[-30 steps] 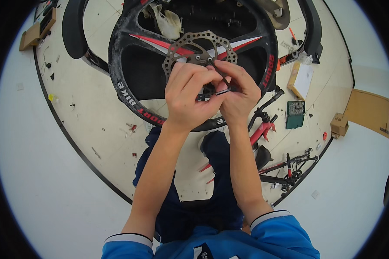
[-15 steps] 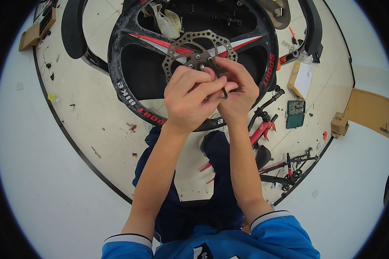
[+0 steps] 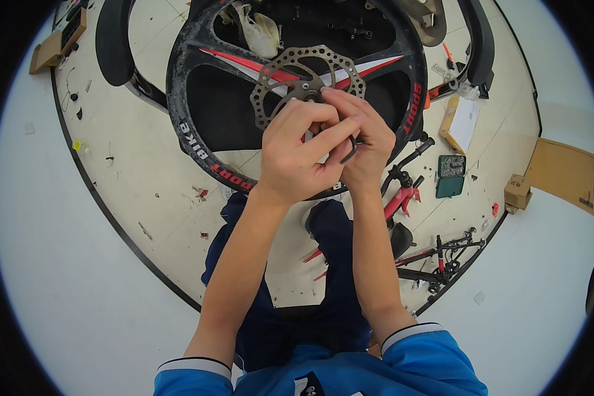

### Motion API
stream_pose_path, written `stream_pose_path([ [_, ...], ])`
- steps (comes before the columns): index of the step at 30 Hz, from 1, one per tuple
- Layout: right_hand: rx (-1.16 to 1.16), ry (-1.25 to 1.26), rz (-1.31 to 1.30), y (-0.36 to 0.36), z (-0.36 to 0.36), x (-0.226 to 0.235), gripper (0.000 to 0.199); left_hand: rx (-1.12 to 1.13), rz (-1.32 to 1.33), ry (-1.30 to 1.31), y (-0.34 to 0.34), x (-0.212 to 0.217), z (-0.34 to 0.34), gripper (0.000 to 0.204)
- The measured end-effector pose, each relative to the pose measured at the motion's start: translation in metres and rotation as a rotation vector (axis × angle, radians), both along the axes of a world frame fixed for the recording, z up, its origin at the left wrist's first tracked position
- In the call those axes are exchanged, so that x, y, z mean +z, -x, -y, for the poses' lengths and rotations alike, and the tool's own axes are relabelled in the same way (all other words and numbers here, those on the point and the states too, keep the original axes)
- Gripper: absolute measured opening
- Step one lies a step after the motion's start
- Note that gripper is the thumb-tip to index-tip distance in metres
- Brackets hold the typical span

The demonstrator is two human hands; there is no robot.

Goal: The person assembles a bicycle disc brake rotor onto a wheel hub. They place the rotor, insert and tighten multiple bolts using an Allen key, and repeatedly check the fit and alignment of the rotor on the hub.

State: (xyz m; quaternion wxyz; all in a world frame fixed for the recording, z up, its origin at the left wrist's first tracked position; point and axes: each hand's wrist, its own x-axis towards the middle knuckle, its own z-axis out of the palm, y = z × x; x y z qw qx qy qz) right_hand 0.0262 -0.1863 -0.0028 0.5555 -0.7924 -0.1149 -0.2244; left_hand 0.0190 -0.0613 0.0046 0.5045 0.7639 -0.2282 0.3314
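Note:
A black spoked bicycle wheel (image 3: 179,99) lies flat in front of me, with a perforated metal brake disc (image 3: 297,86) on its hub. Both hands meet over the disc's near side. My left hand (image 3: 290,158) is closed, its thumb and forefinger pinched around the bent end of a black hex key (image 3: 352,153). My right hand (image 3: 371,142) is closed about the same key from the right, with its forefinger reaching to the disc near the hub. Most of the key and its tip are hidden by my fingers. A bolt head shows on the disc beyond them.
The wheel rests on a black chair seat between two armrests (image 3: 114,46). A crumpled plastic bag (image 3: 259,36) lies on the seat. Right on the floor are a green tool case (image 3: 450,177), a cardboard box (image 3: 518,192) and a bicycle frame (image 3: 435,254).
My left hand has shifted slightly right and turned, its forefinger now reaching farther across the key. The key's bent end has swung right. My right hand stays near the hub.

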Motion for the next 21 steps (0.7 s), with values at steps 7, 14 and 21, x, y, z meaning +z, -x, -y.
stream_pose_path([
  [7,-0.074,-0.043,0.017,-0.001,-0.003,-0.007,0.024,0.114,0.044,0.089,-0.001,0.000,0.003,0.033],
  [14,-0.079,-0.056,0.087,-0.008,-0.003,-0.006,0.024,0.103,0.114,0.063,-0.005,-0.003,0.007,0.031],
  [21,0.063,-0.054,-0.064,0.001,-0.001,-0.003,0.035,0.142,0.024,0.008,-0.001,0.000,0.003,0.031],
])
